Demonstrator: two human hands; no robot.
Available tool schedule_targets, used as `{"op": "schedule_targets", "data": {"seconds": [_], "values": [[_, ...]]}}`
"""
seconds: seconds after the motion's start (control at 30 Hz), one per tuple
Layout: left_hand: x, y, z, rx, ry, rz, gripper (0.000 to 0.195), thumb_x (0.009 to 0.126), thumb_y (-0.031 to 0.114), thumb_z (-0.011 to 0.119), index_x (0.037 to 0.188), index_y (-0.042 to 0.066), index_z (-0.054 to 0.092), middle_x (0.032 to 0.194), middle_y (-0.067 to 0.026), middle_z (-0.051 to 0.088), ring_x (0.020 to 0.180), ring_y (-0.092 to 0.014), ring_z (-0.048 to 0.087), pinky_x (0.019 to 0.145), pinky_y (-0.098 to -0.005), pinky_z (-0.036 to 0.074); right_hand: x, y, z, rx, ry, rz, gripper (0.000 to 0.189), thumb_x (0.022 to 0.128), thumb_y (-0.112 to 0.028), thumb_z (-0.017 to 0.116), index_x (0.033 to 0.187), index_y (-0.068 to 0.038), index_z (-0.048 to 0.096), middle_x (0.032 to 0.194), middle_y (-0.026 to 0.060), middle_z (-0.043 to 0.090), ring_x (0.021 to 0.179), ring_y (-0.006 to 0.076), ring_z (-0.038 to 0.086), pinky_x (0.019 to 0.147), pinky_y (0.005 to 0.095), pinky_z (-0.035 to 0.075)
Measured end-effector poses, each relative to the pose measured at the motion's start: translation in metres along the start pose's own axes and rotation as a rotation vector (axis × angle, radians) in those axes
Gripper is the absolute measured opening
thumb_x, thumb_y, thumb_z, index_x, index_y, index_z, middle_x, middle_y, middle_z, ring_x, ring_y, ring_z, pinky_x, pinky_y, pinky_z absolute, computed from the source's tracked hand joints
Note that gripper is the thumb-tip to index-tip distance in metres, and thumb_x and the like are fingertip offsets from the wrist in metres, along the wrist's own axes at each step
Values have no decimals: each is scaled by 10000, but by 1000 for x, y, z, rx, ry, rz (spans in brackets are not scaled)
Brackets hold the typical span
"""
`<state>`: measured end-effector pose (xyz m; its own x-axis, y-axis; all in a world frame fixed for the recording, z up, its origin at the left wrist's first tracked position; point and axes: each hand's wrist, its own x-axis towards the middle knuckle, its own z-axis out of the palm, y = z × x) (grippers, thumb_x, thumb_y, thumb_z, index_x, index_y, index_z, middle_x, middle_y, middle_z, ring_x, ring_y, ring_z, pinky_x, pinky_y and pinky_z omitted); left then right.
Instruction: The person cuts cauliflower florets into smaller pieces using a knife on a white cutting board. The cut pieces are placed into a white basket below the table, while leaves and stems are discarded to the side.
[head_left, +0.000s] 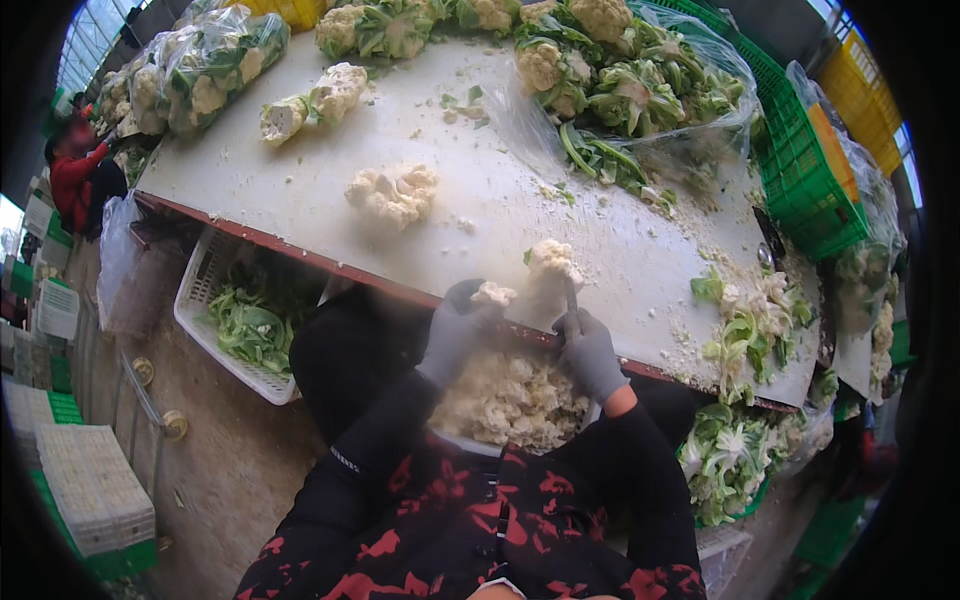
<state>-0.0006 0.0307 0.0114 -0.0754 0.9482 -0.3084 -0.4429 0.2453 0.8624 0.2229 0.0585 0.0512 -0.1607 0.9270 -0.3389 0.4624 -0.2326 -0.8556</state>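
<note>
In the head view, my gloved left hand (459, 330) holds a small cauliflower floret (493, 293) over the table's near edge. My gloved right hand (589, 349) grips a knife (571, 304) whose blade meets a cauliflower piece (551, 260) on the white tabletop (465, 247). Many cut florets (510, 405) fill a container in my lap, below both hands. A larger trimmed cauliflower (391, 196) lies farther up to the left. Two more cauliflower pieces (339, 90) (283, 120) rest beyond it.
Bagged cauliflowers (202, 75) stand at the back left, and more heads in leaves (637, 94) at the back right. Trimmed leaves (754, 326) lie at the right edge. Green crates (810, 165) stand beyond. A white basket of leaves (281, 386) is under the table; a person (75, 172) sits far left.
</note>
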Motion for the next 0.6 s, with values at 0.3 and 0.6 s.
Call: {"op": "schedule_targets", "data": {"seconds": [0.3,0.6], "values": [[-17,-13,-5,140,58,96,364,900,221,789,1128,-13,630,1040,-60,699,903,-105,663,776,-252,550,-6,10,0,-218,153,-217,267,1011,-237,484,977,-6,613,703,116,639,588,240,621,575,381,500],[-43,-38,-1,267,178,117,306,892,126,751,1098,-26,583,924,-39,645,848,-120,635,756,-258,526,-52,33,74,-325,62,-466,209,995,-212,542,974,-31,644,736,169,669,679,336,671,631,438,515]]}}
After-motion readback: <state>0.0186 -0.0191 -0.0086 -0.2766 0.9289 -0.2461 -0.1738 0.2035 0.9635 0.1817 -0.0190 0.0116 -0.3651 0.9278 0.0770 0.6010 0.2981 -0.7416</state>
